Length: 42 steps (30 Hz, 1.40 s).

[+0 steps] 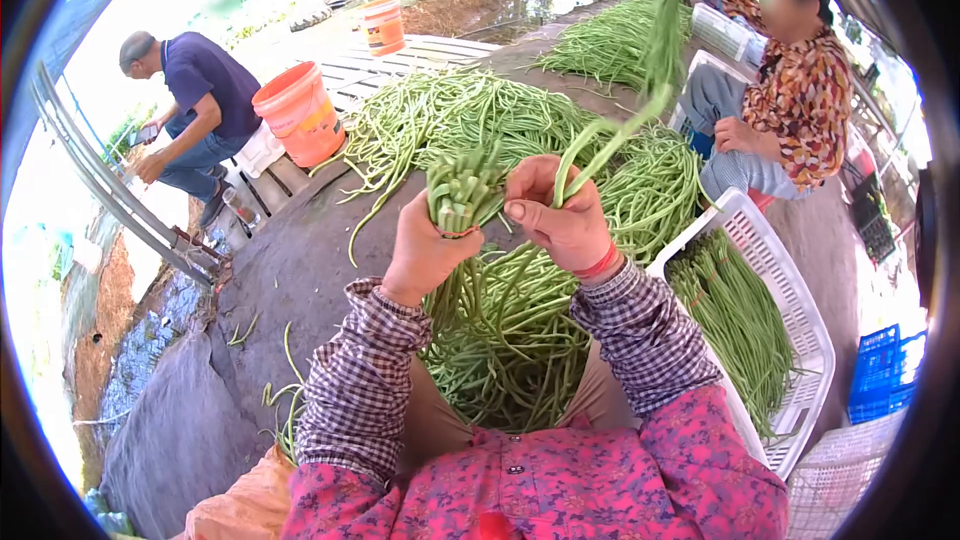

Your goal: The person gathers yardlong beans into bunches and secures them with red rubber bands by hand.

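Observation:
My left hand [424, 252] is closed around a bunch of green long beans [462, 185], their cut ends pointing up and the rest hanging down toward my lap. Beside it, on the right, my right hand [562, 212] pinches a pale long bean [612, 143] that curves up and away. A red band circles my right wrist. Below both hands, a heap of loose long beans [510, 335] lies between my knees. Just past my hands a larger pile of long beans [470, 120] spreads over the dark ground cloth [310, 270].
A white plastic crate [812, 340] with long beans stands at my right. Two orange buckets [300, 120] are beyond the pile. A person in a patterned shirt [800, 90] sits at right holding beans up; another person in dark blue [205, 80] sits at left. A blue crate [880, 375] is far right.

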Each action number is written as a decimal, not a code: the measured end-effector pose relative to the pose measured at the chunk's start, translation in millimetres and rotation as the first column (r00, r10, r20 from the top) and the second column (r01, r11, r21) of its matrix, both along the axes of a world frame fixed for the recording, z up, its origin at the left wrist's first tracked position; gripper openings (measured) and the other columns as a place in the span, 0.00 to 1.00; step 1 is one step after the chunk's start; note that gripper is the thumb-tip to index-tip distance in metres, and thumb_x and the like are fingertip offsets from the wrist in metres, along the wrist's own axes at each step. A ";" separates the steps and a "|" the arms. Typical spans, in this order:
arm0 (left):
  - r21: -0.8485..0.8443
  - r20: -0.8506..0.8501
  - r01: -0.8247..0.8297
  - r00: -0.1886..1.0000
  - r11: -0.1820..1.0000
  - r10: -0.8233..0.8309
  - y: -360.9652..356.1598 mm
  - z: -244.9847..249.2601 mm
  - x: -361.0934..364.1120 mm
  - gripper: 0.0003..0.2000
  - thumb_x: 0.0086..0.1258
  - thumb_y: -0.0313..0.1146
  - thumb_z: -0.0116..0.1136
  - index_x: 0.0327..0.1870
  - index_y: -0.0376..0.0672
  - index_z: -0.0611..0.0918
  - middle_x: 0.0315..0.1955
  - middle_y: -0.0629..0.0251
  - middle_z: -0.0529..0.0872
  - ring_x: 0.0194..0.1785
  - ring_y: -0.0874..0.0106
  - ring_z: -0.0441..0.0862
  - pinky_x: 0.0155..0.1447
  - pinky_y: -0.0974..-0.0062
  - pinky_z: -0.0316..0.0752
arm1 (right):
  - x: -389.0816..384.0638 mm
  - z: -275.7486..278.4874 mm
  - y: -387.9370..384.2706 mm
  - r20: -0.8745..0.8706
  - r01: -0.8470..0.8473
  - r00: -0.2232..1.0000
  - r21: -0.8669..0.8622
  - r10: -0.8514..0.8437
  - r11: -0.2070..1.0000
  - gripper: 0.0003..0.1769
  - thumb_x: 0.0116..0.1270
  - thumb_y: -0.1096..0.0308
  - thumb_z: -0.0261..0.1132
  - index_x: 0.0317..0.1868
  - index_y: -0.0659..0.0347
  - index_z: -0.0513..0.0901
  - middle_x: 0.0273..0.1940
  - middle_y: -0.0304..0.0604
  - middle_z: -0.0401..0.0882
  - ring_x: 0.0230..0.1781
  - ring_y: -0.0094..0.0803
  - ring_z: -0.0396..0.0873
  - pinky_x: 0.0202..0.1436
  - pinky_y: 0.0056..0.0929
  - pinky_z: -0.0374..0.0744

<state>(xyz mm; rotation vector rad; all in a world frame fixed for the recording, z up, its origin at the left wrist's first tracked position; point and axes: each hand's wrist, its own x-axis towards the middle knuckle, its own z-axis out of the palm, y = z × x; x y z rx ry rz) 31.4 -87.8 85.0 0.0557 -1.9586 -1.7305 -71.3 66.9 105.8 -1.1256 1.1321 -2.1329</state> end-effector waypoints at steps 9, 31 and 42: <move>0.180 0.019 0.035 0.999 0.983 -0.039 10.2 -10.6 -4.0 0.16 0.48 0.19 0.63 0.41 0.35 0.78 0.30 0.76 0.78 0.33 0.84 0.72 0.36 0.82 0.69 | -4.9 -23.4 -19.6 -0.601 0.592 0.543 -0.222 -0.587 0.775 0.14 0.49 0.85 0.70 0.38 0.68 0.83 0.35 0.45 0.81 0.33 0.27 0.80 0.36 0.22 0.79; -0.709 -0.175 -0.424 0.880 0.563 0.442 -6.9 -15.9 -1.6 0.18 0.49 0.29 0.64 0.43 0.40 0.76 0.30 0.54 0.83 0.37 0.54 0.81 0.42 0.61 0.76 | -5.5 -52.7 -15.7 0.036 -0.170 0.985 0.395 0.170 0.903 0.07 0.69 0.68 0.56 0.39 0.63 0.78 0.25 0.34 0.74 0.19 0.17 0.65 0.21 0.17 0.65; 0.262 -0.076 -0.111 0.988 0.959 0.135 -81.9 -20.8 5.1 0.08 0.55 0.20 0.64 0.36 0.37 0.80 0.27 0.70 0.82 0.28 0.78 0.79 0.32 0.78 0.75 | -61.7 80.0 69.5 -0.345 0.347 0.864 -0.119 -0.367 0.930 0.08 0.69 0.63 0.60 0.37 0.59 0.78 0.20 0.29 0.67 0.13 0.14 0.56 0.13 0.16 0.56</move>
